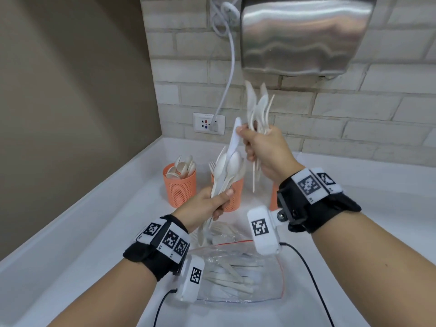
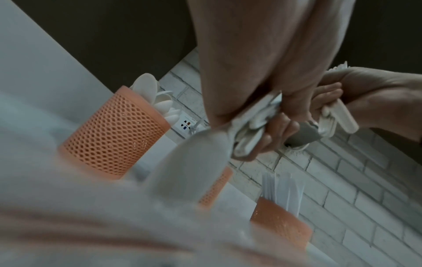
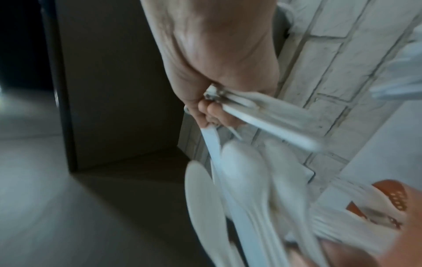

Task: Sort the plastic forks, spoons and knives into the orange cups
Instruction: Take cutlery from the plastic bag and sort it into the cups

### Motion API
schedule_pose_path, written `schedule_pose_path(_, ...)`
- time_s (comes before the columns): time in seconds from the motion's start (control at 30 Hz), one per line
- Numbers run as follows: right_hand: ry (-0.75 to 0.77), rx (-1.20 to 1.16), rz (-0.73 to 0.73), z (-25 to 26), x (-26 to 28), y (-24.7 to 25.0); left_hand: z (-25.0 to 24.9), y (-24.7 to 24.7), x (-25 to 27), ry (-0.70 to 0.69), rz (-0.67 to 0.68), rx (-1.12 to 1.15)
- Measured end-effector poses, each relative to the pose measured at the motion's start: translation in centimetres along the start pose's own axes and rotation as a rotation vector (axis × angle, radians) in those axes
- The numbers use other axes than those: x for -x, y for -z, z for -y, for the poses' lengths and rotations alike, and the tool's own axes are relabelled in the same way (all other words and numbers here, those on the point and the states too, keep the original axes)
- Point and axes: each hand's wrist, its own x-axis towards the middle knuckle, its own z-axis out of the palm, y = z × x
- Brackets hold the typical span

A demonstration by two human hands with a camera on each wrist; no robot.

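My left hand (image 1: 218, 200) grips a mixed bundle of white plastic cutlery (image 1: 226, 168), spoons and a fork pointing up. Higher and to the right, my right hand (image 1: 251, 143) grips a bundle of spoons (image 1: 257, 107) and pinches the top of a white knife (image 1: 236, 135) that stands in the left bundle. Three orange mesh cups stand behind the hands: the left cup (image 1: 180, 190) holds spoons, the middle cup (image 1: 236, 197) is partly hidden by my left hand, and the right cup (image 2: 280, 225) holds knives. In the left wrist view my fingers (image 2: 267, 133) curl round the handles.
A clear zip bag (image 1: 238, 277) with more cutlery lies on the white counter (image 1: 94, 232) below my wrists. A steel hand dryer (image 1: 304, 34) hangs on the brick wall above, with its cable running to a socket (image 1: 208, 123). A brown wall closes off the left side.
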Motion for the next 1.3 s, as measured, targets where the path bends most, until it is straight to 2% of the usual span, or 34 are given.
schedule_pose_path(0.17,0.005,-0.060,-0.099,1.1,-0.7,2.2,0.8,-0.5,-0.7,0.102,-0.008,-0.037)
schedule_pose_path(0.3,0.003,-0.067,-0.211,0.6,-1.1,4.0,1.6,-0.4,-1.5,0.248,-0.150,0.009)
schedule_pose_path(0.4,-0.100,0.010,-0.192,-1.5,-0.9,4.7,1.8,-0.4,-2.0,0.294,-0.272,0.050)
schedule_pose_path(0.47,-0.139,0.029,-0.204,-2.8,-0.9,5.0,1.4,-0.5,-2.2,0.278,-0.331,0.078)
schedule_pose_path(0.53,-0.103,0.077,-0.285,-2.8,-1.1,5.5,0.8,-0.7,-2.5,0.205,-0.375,0.108)
schedule_pose_path(0.6,0.016,0.185,-0.395,-1.9,-1.6,6.5,0.1,-0.7,-2.7,0.115,-0.389,0.184)
schedule_pose_path(0.67,0.197,0.350,-0.478,-1.1,-2.1,7.8,-0.5,-0.7,-2.9,0.063,-0.374,0.317)
schedule_pose_path(0.77,0.370,0.596,-0.528,-1.9,-2.4,9.3,-1.2,-0.9,-3.2,0.011,-0.335,0.539)
schedule_pose_path(0.93,0.278,0.807,-0.427,-7.2,-1.2,10.4,-1.7,-1.6,-3.0,-0.079,-0.315,0.723)
schedule_pose_path(1.07,0.292,0.767,-0.395,-7.4,-0.9,10.5,-1.4,-1.3,-2.8,-0.097,-0.301,0.718)
schedule_pose_path(1.3,0.503,0.606,-0.534,-1.0,-1.3,10.8,-1.1,-1.4,-3.1,-0.084,-0.312,0.717)
